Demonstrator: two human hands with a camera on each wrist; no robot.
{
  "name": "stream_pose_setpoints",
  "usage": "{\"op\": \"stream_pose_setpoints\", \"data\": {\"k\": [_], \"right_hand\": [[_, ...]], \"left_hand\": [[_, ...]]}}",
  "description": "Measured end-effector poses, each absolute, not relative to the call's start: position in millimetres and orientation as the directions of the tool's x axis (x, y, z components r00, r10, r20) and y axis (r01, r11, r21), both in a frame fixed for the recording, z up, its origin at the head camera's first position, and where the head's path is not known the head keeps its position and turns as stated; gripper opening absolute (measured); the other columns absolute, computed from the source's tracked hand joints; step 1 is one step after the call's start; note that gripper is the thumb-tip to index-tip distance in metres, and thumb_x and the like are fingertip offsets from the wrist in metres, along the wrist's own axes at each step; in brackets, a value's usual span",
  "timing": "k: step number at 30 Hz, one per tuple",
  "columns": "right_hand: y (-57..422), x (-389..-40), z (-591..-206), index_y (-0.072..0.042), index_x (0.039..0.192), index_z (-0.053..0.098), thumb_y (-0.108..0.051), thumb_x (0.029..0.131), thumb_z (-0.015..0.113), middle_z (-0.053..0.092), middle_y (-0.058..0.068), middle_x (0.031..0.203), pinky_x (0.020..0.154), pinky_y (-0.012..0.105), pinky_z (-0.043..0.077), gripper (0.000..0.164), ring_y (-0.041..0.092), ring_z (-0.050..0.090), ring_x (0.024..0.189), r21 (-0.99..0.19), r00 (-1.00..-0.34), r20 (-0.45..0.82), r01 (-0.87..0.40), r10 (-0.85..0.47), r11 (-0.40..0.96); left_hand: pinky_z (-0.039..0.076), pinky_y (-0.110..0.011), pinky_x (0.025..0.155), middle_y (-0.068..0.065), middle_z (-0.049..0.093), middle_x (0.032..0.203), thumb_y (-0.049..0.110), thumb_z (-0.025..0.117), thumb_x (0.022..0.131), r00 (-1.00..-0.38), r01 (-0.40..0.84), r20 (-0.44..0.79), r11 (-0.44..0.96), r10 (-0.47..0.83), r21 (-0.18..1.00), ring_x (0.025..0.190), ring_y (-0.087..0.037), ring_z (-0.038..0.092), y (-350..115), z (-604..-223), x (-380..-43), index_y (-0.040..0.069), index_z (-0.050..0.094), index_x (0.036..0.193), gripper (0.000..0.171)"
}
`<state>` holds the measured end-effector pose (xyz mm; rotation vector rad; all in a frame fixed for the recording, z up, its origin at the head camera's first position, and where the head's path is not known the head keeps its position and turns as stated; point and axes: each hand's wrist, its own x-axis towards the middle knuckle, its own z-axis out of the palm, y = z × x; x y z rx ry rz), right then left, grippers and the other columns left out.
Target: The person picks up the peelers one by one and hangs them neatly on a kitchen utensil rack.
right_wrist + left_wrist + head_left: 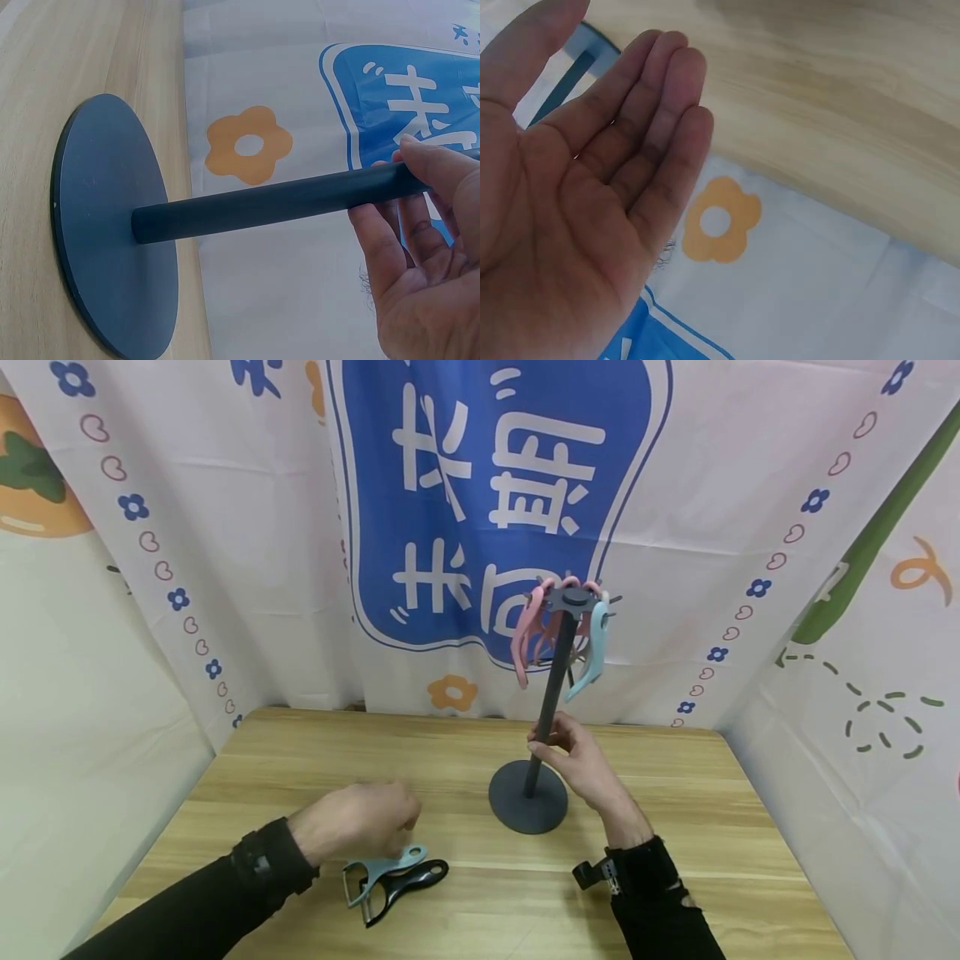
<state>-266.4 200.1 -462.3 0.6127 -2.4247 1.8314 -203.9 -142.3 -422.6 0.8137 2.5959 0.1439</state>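
Observation:
My right hand [588, 770] pinches the dark grey pole of an upright stand [553, 693], thumb on one side and fingers on the other. The right wrist view shows that grip on the pole [277, 201], above the round base [112, 232]. From the stand's top ring hang several pink peelers [527, 639] and a light blue one [597, 647]. My left hand [356, 822] hovers over the table holding nothing, its fingers loosely bent and together in the left wrist view. Just below it lie a light blue peeler [390, 864] and a black peeler [415, 879], overlapping.
The wooden table [300, 760] ends at the back against a white cloth [292, 635] with a blue printed panel [480, 502]. Printed cloth [862, 793] also hangs along the right side. The stand's base [517, 814] sits flat right of the table's middle.

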Motion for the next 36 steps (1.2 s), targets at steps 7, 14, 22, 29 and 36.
{"op": "stream_pose_setpoints", "data": {"k": [7,14,22,29,36], "right_hand": [[200,-265,-462,-0.013,0.121,0.062,-0.021,0.099,0.071,0.066,0.010,0.118,0.095,0.049,0.055,0.024,0.029,0.065,0.109,-0.915,-0.920,0.266,-0.335,-0.289,0.223],[200,-266,-462,-0.013,0.120,0.063,-0.020,0.099,0.071,0.066,0.010,0.117,0.095,0.049,0.055,0.024,0.029,0.065,0.109,-0.916,-0.922,0.262,-0.330,-0.287,0.226],[200,-265,-461,-0.013,0.120,0.063,-0.020,0.099,0.071,0.066,0.010,0.117,0.094,0.049,0.055,0.024,0.029,0.065,0.109,-0.917,-0.922,0.259,-0.329,-0.289,0.226],[200,-265,-460,-0.014,0.120,0.063,-0.019,0.099,0.071,0.066,0.010,0.117,0.094,0.048,0.056,0.023,0.028,0.065,0.109,-0.918,-0.924,0.255,-0.323,-0.284,0.230],[199,-265,-460,-0.015,0.119,0.064,-0.020,0.099,0.071,0.067,0.009,0.116,0.094,0.048,0.056,0.023,0.028,0.066,0.109,-0.919,-0.930,0.248,-0.315,-0.272,0.237]], "left_hand": [[0.057,-0.028,0.066,0.006,0.062,0.088,0.022,0.091,0.076,-0.753,0.523,-0.397,0.844,0.525,0.124,0.075,-0.010,0.058,-136,-430,-202,0.016,0.067,0.089,0.027],[0.054,-0.026,0.062,0.008,0.057,0.083,0.023,0.093,0.073,-0.756,0.544,-0.374,0.834,0.537,0.097,0.073,-0.010,0.054,-136,-436,-200,0.018,0.064,0.082,0.031],[0.053,-0.026,0.062,0.009,0.057,0.083,0.023,0.093,0.074,-0.748,0.549,-0.379,0.829,0.545,0.108,0.072,-0.008,0.053,-139,-441,-202,0.017,0.067,0.084,0.028],[0.051,-0.026,0.059,0.009,0.057,0.080,0.020,0.088,0.081,-0.744,0.568,-0.355,0.816,0.566,0.109,0.069,-0.009,0.052,-141,-445,-209,0.015,0.068,0.086,0.021],[0.049,-0.024,0.053,0.008,0.054,0.079,0.005,0.079,0.082,-0.755,0.594,-0.231,0.789,0.614,0.156,0.065,-0.008,0.050,-143,-455,-216,0.014,0.067,0.083,0.016]]}}
